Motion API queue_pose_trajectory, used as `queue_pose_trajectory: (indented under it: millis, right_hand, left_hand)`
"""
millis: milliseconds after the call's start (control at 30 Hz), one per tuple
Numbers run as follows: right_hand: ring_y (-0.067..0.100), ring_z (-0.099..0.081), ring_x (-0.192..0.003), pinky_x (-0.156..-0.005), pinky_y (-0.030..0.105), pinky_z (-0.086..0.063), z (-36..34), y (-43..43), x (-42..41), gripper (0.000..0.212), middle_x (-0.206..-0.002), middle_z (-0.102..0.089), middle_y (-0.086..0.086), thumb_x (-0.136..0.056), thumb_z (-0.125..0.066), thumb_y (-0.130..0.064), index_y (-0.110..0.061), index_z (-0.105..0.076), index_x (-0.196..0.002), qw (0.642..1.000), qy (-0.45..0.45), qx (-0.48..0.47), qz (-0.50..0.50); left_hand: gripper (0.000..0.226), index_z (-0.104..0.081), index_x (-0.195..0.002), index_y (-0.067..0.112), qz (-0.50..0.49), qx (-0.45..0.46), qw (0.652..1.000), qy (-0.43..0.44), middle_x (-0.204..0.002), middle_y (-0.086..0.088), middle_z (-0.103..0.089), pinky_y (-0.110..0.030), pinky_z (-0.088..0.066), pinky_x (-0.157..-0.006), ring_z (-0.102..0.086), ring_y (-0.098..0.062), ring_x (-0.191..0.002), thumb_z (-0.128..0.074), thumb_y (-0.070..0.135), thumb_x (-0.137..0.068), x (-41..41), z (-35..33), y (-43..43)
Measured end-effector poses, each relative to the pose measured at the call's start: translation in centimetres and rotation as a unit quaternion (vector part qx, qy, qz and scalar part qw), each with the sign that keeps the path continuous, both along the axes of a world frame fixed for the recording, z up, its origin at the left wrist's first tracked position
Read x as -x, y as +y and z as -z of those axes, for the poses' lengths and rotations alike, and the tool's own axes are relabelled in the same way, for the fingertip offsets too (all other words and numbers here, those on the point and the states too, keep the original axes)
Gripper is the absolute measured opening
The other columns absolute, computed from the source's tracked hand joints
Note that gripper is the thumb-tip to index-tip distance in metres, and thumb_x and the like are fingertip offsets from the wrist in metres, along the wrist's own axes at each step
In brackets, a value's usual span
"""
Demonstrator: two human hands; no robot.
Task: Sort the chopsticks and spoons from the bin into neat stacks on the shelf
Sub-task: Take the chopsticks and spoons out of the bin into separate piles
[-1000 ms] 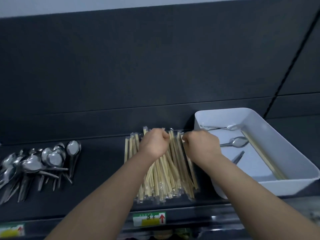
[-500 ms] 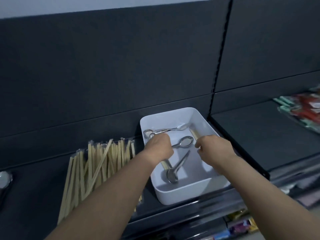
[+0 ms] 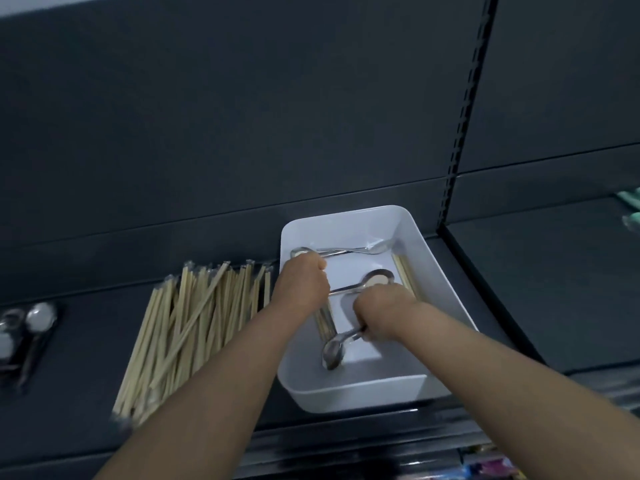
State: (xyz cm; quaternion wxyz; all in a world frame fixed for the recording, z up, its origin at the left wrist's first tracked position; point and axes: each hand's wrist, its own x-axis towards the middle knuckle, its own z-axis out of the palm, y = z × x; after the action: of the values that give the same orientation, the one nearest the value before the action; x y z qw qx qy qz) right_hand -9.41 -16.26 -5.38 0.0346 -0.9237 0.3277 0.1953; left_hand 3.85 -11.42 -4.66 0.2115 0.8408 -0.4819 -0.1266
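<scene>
A white bin point(image 3: 433, 268) stands on the dark shelf point(image 3: 86, 341), and both my hands are inside it. My right hand point(image 3: 384, 313) is closed around the handle of a metal spoon point(image 3: 332, 353), whose bowl points toward the bin's near wall. My left hand point(image 3: 303, 287) is curled into a fist at the bin's left side, over a wrapped pair of chopsticks point(image 3: 325, 323); what it grips is hidden. A second spoon point(image 3: 377, 280) lies between my hands. More cutlery point(image 3: 346, 251) rests along the back wall. Other chopsticks point(image 3: 408, 278) lie against the right wall.
A wide pile of wrapped chopsticks point(image 3: 194, 323) lies on the shelf left of the bin. Several spoons point(image 3: 34, 320) sit at the far left edge. A vertical shelf upright point(image 3: 457, 133) rises just right of the bin, with another shelf bay beyond it.
Both hands left the chopstick pile and moved right into the bin. My right hand dropped onto the near spoon's handle and closed on it. The view swung right, then partly back.
</scene>
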Motion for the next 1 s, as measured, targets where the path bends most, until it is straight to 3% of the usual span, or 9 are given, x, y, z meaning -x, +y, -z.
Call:
queue_pose_trajectory:
  millis: [67,167,333,433,533,700,1000]
  right_hand:
    - [0.028,-0.055,-0.118,-0.090,0.033,-0.045,-0.9,-0.4,1.1,0.035,-0.129,-0.057,0.008,-0.091,-0.060,-0.025,-0.014,-0.057,-0.124,0.999,-0.005,0.023,0.023]
    - [0.027,-0.058,-0.111,-0.078,0.030,-0.043,-3.3,-1.7,3.4,0.028,-0.121,-0.060,0.004,-0.091,-0.059,-0.026,-0.021,-0.059,-0.119,0.990,-0.071,0.047,0.115]
    - [0.029,-0.061,-0.105,-0.071,0.028,-0.040,-4.4,-2.2,5.2,0.021,-0.113,-0.064,0.005,-0.088,-0.059,-0.019,-0.017,-0.061,-0.110,0.971,-0.129,0.072,0.187]
    - [0.028,-0.061,-0.100,-0.068,0.028,-0.039,-3.8,-1.8,5.2,0.018,-0.109,-0.064,0.005,-0.089,-0.058,-0.018,-0.016,-0.059,-0.107,0.969,-0.148,0.076,0.184]
    - [0.028,-0.061,-0.099,-0.066,0.029,-0.038,-3.4,-1.7,4.8,0.018,-0.108,-0.063,0.005,-0.091,-0.055,-0.018,-0.015,-0.054,-0.109,0.961,-0.188,0.071,0.190]
    - [0.030,-0.060,-0.100,-0.068,0.030,-0.037,-2.7,-1.4,4.0,0.023,-0.108,-0.063,0.005,-0.095,-0.054,-0.028,-0.013,-0.050,-0.112,0.948,-0.250,0.031,0.194]
    - [0.030,-0.059,-0.103,-0.072,0.031,-0.037,-0.8,-1.4,4.3,0.026,-0.111,-0.064,0.004,-0.095,-0.055,-0.032,-0.017,-0.052,-0.115,0.949,-0.262,0.005,0.176]
  left_hand:
    - [0.019,-0.057,-0.071,0.008,-0.003,-0.002,1.000,-0.007,-0.092,-0.011,-0.063,-0.026,-0.035,-0.061,-0.060,-0.032,-0.088,-0.042,0.000,-0.078,-0.2,0.3,-0.1]
    - [0.025,-0.065,-0.096,0.009,-0.004,-0.013,0.999,-0.032,-0.109,-0.009,-0.064,-0.029,-0.045,-0.075,-0.060,-0.031,-0.100,-0.044,0.001,-0.085,-0.4,0.7,-0.7]
    - [0.032,-0.062,-0.120,0.017,0.045,-0.144,0.978,-0.143,-0.125,-0.007,-0.059,-0.034,-0.046,-0.086,-0.057,-0.028,-0.114,-0.048,0.008,-0.092,0.8,1.7,-1.7]
    - [0.026,-0.065,-0.112,0.017,0.062,-0.192,0.965,-0.170,-0.115,-0.007,-0.065,-0.032,-0.046,-0.076,-0.061,-0.027,-0.107,-0.053,0.013,-0.089,1.7,2.5,-2.1]
    - [0.020,-0.064,-0.107,0.014,0.017,-0.180,0.973,-0.146,-0.113,-0.008,-0.065,-0.029,-0.042,-0.071,-0.062,-0.028,-0.104,-0.054,0.018,-0.090,2.0,2.4,-2.3]
    - [0.031,-0.056,-0.120,0.010,-0.076,-0.170,0.975,-0.118,-0.118,-0.010,-0.064,-0.032,-0.043,-0.074,-0.061,-0.030,-0.109,-0.054,0.023,-0.091,1.5,1.7,-1.9]
    - [0.028,-0.058,-0.114,0.011,-0.084,-0.206,0.970,-0.094,-0.120,-0.009,-0.062,-0.030,-0.045,-0.077,-0.060,-0.026,-0.112,-0.059,0.016,-0.087,3.0,1.9,-1.6]
